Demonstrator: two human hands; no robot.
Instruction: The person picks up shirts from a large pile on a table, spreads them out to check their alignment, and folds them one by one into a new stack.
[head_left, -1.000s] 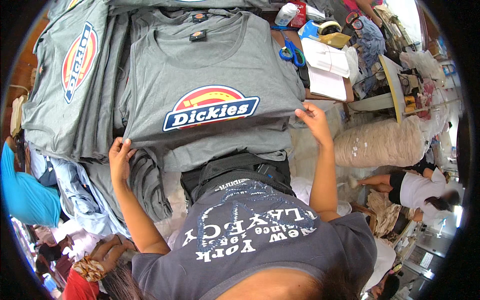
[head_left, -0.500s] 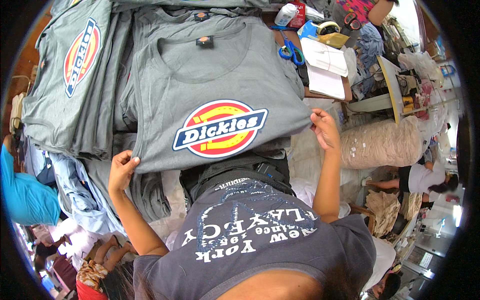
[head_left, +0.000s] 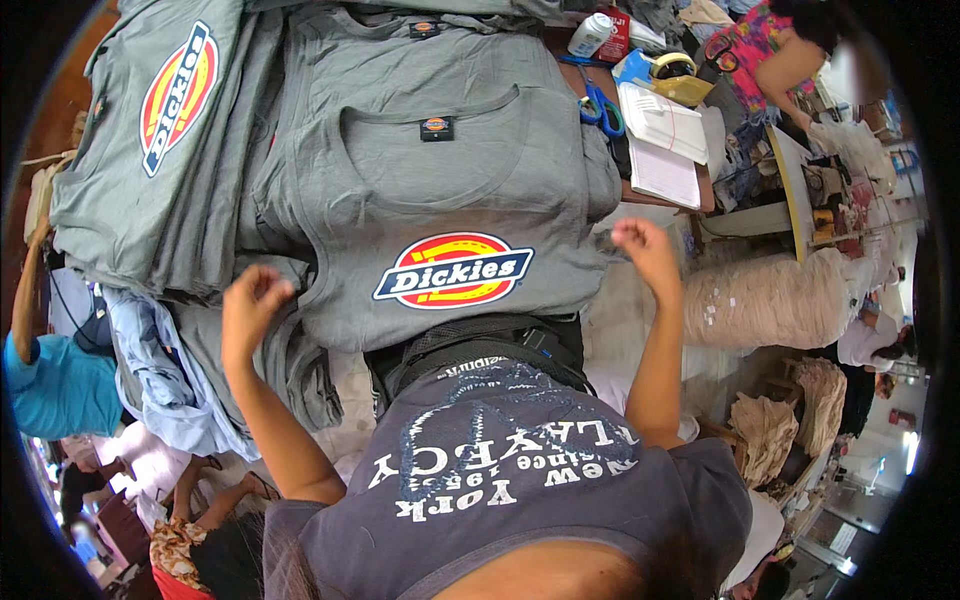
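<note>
Loosely curled and blurred, the left hand (head_left: 255,305) is positioned just beside the gray shirt's (head_left: 440,220) left edge with a narrow gap between thumb and fingers, while the right hand (head_left: 648,258) is bent at its right edge, contact with the cloth indeterminable. The shirt lies on a stack of gray garments in front of the wearer, long axis running away from the body, neckline pointing away, hem toward the black waist bag (head_left: 480,352). Outward, a second shirt stack (head_left: 140,215) stands left; scissors (head_left: 598,93) and papers (head_left: 665,176) lie right.
</note>
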